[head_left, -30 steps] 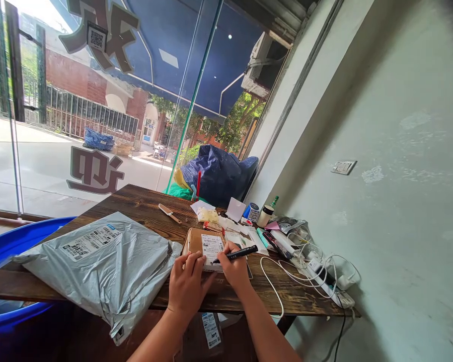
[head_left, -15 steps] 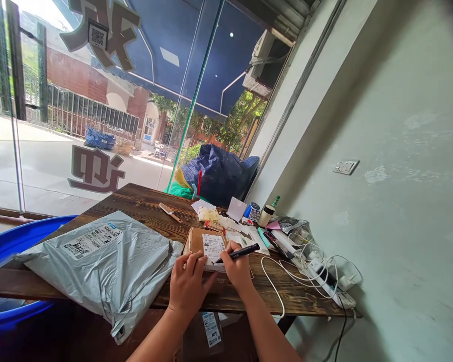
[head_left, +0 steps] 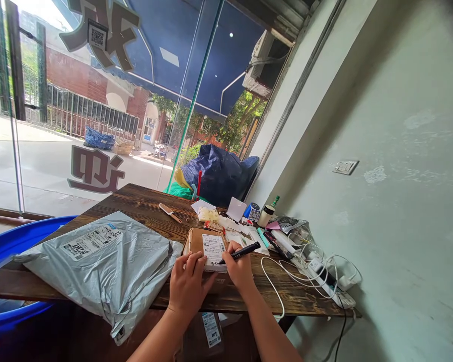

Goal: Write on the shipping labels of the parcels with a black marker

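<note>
A small cardboard box (head_left: 197, 240) lies on the dark wooden table with a white printed label (head_left: 213, 245) on top. My left hand (head_left: 189, 281) holds the box at its near left edge, fingers curled over the top and thumb along the front side. Pinched in my right hand (head_left: 239, 269) is a black marker pen (head_left: 244, 250), its tip at the lower part of the label. Black handwritten strokes show on the label just left of the tip. Beside the box on the left lies a grey plastic mailing bag (head_left: 136, 261) with its own label.
A knife (head_left: 170, 213) lies farther back on the table (head_left: 136, 198). Papers, a blue roll-shaped item (head_left: 252, 211), a jar (head_left: 266, 216) and a power strip (head_left: 335, 294) with tangled white cables crowd the right. A blue tub (head_left: 60, 223) stands at the left; another labelled parcel (head_left: 211, 329) sits below.
The marker tip has shifted slightly right along the label's lower part, and more black strokes show there. My left hand, the box and the mailing bag have stayed in place.
</note>
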{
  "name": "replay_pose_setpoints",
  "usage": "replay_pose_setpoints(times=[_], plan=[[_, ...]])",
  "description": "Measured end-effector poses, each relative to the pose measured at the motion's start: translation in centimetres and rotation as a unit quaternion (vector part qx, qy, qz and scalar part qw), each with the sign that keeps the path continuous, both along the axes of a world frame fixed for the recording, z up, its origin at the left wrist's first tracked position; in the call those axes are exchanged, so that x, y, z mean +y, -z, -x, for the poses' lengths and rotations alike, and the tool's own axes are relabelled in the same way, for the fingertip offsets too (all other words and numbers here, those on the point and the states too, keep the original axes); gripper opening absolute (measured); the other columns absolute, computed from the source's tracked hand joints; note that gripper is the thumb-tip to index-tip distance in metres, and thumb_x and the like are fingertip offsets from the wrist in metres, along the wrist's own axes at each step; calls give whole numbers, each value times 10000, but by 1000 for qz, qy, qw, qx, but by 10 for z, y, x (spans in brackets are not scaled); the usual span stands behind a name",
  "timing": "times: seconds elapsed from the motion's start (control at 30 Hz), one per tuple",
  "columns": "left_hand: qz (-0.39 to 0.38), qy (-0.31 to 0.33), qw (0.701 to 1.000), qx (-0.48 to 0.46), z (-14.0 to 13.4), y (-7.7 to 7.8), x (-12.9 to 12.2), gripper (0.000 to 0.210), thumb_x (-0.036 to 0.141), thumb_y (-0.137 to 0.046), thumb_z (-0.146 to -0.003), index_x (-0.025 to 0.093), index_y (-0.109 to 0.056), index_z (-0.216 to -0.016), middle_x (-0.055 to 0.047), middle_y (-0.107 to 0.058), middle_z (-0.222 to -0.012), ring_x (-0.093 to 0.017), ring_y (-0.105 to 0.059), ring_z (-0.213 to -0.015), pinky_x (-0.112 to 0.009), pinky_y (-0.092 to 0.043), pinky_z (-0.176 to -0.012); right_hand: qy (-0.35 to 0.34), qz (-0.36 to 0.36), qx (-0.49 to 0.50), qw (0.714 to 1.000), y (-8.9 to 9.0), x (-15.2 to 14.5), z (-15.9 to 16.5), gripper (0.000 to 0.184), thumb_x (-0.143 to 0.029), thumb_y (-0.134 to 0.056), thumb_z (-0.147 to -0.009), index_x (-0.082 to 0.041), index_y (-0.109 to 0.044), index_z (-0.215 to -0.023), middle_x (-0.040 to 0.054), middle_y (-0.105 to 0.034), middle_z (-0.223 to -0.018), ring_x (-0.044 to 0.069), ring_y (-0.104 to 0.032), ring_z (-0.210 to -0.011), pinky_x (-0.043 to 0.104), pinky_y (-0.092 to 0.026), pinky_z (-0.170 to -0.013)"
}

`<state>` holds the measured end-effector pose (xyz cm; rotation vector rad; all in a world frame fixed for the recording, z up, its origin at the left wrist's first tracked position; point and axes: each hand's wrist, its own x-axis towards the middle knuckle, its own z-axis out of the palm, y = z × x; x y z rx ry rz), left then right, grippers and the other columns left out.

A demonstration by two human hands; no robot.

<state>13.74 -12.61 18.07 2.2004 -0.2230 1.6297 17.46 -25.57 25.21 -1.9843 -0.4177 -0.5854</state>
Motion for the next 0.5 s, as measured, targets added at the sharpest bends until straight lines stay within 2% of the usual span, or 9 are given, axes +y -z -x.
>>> replay_pose_setpoints(times=[0.1, 0.5], plan=[[3, 1, 1000, 2, 0, 1, 0, 366, 311, -776, -694, 150, -632, -990, -67, -676, -992, -254, -498, -928, -369, -437, -862, -6, -13, -16, 1000, 1, -1, 0, 237, -330, -475, -660, -236, -309, -519, -52, -309, -502, 120, -319, -519, 286, -287, -530], [28, 12, 999, 13, -4, 7, -2, 321, 345, -728, -743, 174, -635, -999, -55, -677, -1009, -252, -503, -950, -368, -434, -889, -3, 20, -20, 1000, 1, -2, -1, 227, -330, -445, -658, -237, -283, -528, -54, -303, -503, 119, -325, -519, 281, -280, -527]])
